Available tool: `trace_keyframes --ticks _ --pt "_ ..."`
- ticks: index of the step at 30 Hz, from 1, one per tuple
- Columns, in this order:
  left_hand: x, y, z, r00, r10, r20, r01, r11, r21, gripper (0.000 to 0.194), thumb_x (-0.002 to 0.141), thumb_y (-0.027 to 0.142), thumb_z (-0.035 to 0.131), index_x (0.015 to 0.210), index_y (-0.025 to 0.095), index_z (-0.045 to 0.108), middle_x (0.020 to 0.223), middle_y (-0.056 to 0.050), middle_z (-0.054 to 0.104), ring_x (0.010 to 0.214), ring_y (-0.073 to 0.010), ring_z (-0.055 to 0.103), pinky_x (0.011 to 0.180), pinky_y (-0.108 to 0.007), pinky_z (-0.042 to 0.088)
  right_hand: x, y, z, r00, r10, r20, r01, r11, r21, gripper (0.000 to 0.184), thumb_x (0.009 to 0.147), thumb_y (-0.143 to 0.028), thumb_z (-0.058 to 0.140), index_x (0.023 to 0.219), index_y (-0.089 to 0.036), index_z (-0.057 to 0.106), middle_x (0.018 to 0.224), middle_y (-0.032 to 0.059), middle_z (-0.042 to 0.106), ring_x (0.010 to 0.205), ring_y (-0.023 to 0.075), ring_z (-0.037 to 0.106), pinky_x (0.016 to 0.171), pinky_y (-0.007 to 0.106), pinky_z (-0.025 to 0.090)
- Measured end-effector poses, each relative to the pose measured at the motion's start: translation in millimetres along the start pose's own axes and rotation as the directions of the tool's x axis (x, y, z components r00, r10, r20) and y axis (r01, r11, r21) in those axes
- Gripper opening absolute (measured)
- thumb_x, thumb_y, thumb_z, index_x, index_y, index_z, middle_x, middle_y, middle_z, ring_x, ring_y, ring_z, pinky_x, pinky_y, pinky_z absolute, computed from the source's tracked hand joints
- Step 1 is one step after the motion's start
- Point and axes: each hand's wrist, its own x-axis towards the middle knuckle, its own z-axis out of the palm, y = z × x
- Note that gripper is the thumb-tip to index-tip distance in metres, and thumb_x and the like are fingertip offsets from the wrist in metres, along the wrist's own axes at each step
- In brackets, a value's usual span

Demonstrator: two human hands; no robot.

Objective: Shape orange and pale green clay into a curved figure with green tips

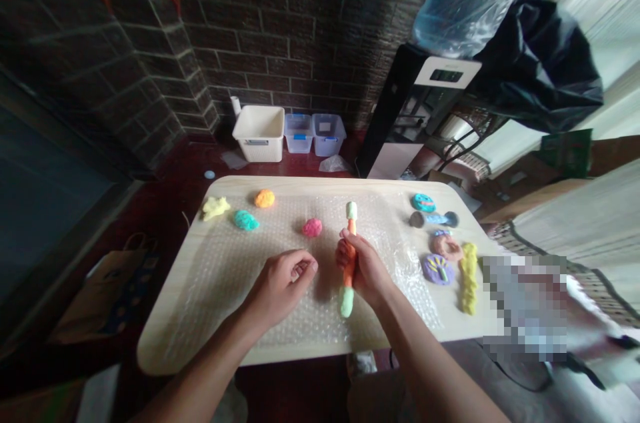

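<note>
My right hand [361,264] is closed around the orange middle of a long clay stick [349,256] with pale green ends, held over the bubble wrap sheet [225,263]. To its left, my left hand [283,279] rests on the sheet with fingers curled in; whether it holds anything is hidden. A pink clay lump [312,227] lies just beyond the two hands.
A light wooden table [165,336] carries clay pieces: a yellow star [215,207], a teal lump [245,220], an orange lump [265,198] at left; teal, blue, purple and yellow-green shapes [469,276] at right. Bins [260,133] and a water dispenser [425,109] stand behind.
</note>
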Motion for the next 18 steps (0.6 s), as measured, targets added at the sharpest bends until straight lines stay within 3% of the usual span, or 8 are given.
trace_keyframes --ticks 2,7,12,18 --pt "0.0 -0.4 -0.3 1.0 0.0 -0.005 0.0 1.0 0.006 0.025 0.1 0.037 0.056 0.088 0.021 0.072 0.085 -0.003 0.076 0.078 -0.0198 0.069 0.074 -0.028 0.051 -1.2 -2.9 -0.5 1.0 0.018 0.008 -0.018 1.0 0.006 0.042 0.074 -0.035 0.092 0.074 -0.021 0.052 0.053 -0.0103 0.047 0.043 0.0064 0.04 0.041 0.017 0.039" --pt "0.4 -1.6 -0.2 1.0 -0.005 0.004 0.005 1.0 -0.002 0.025 0.101 0.036 0.056 0.09 0.021 0.072 0.086 -0.002 0.076 0.079 -0.0191 0.069 0.073 -0.027 0.05 -2.3 -7.2 -2.1 0.996 0.088 -0.022 -0.088 0.996 -0.001 0.04 0.075 -0.038 0.09 0.076 -0.021 0.053 0.055 -0.009 0.053 0.037 0.005 0.034 0.033 0.017 0.03" --pt "-0.3 -2.9 0.3 1.0 0.007 0.008 -0.007 1.0 0.014 0.025 0.102 0.037 0.056 0.09 0.021 0.072 0.085 -0.002 0.075 0.079 -0.0186 0.069 0.072 -0.027 0.049 -2.5 -15.0 -3.7 0.995 0.096 0.014 -0.097 0.994 0.046 0.05 0.078 -0.038 0.087 0.064 -0.022 0.042 0.045 -0.0145 0.032 0.035 0.0031 0.016 0.03 0.016 0.021" --pt "-0.8 -4.5 0.3 1.0 -0.008 0.009 0.007 1.0 0.028 0.028 0.103 0.042 0.055 0.091 0.022 0.072 0.085 -0.001 0.075 0.079 -0.0186 0.069 0.072 -0.027 0.049 -11.2 -26.9 -6.7 0.98 0.115 0.161 -0.135 0.984 0.118 0.059 0.079 -0.034 0.085 0.059 -0.024 0.03 0.043 -0.0148 0.026 0.033 0.003 0.011 0.027 0.017 0.017"
